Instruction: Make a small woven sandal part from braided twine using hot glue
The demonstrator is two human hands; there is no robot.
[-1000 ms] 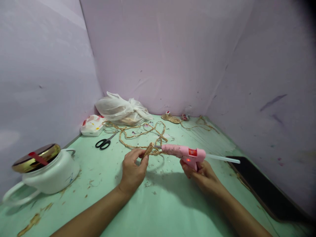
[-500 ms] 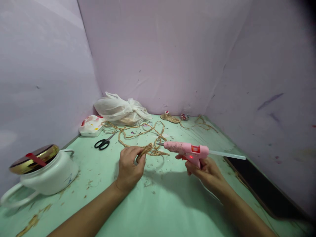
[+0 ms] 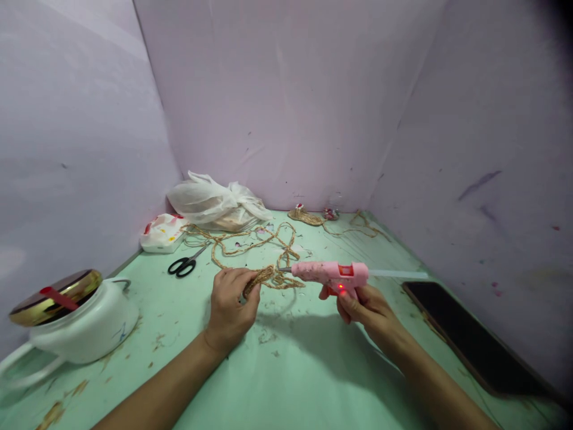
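Observation:
Pinched in my left hand is a thick piece of braided jute rope, its end turned to the right. From it a loose length of the same rope winds back over the table. My right hand grips a pink hot glue gun by its handle, with a finger at the trigger. A red light glows on the gun's side, and a translucent glue stick sticks out of its rear. The metal nozzle is close to the rope's end; whether they touch I cannot tell.
Black-handled scissors lie left of the rope. A white pot with a gold lid stands at the left. Behind are a white plastic bag, a small white box and a coiled rope piece. A dark phone lies at the right.
The view has shifted slightly. The glue gun's nozzle has come a little nearer the rope's end, and its rear now points more away from me. Both hands keep their hold.

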